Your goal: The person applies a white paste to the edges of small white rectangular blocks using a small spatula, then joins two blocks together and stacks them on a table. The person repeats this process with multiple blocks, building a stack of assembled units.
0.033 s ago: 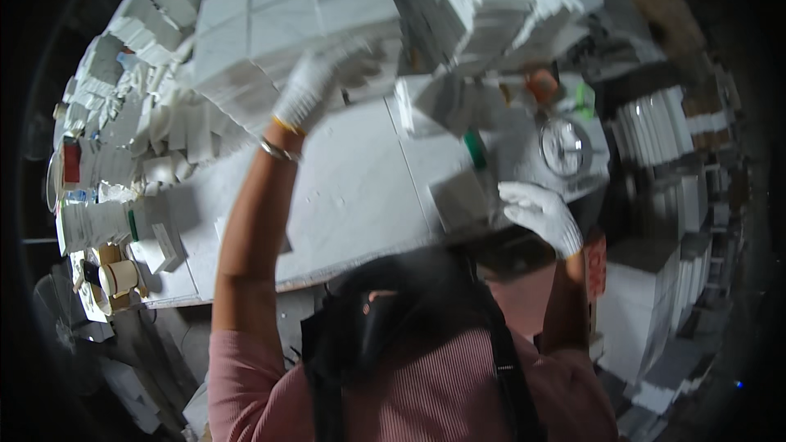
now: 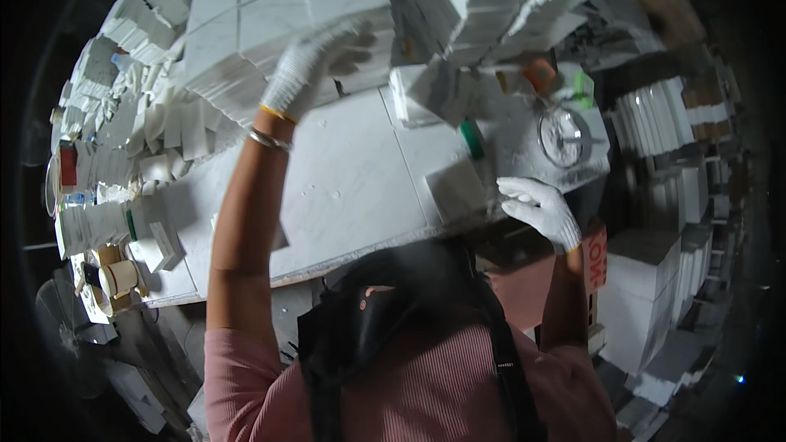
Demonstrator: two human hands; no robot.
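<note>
My left hand (image 2: 315, 65), in a white knit glove with a bracelet at the wrist, reaches over the front of a large stack of white marbled tiles (image 2: 286, 4). Its fingers are extended and a little apart, with no tile visible between them; whether they touch the stack I cannot tell. My right hand (image 2: 540, 209), gloved the same way, hovers by the bench's front edge at the right. Its fingers are loosely bent and hold nothing visible. Left of it lies a small square white tile (image 2: 457, 190), and beyond that a green block (image 2: 472, 140).
The white bench top (image 2: 352, 172) spans the middle. A round clear dish (image 2: 563, 137) stands at the right, near an orange object (image 2: 539, 74). Tile pieces (image 2: 176, 123) crowd the left; a tape roll (image 2: 120, 277) sits at the near left. White boxes (image 2: 634, 299) stand lower right.
The view has shifted slightly. My left hand and forearm have moved a little to the left and farther away; my right hand has hardly moved.
</note>
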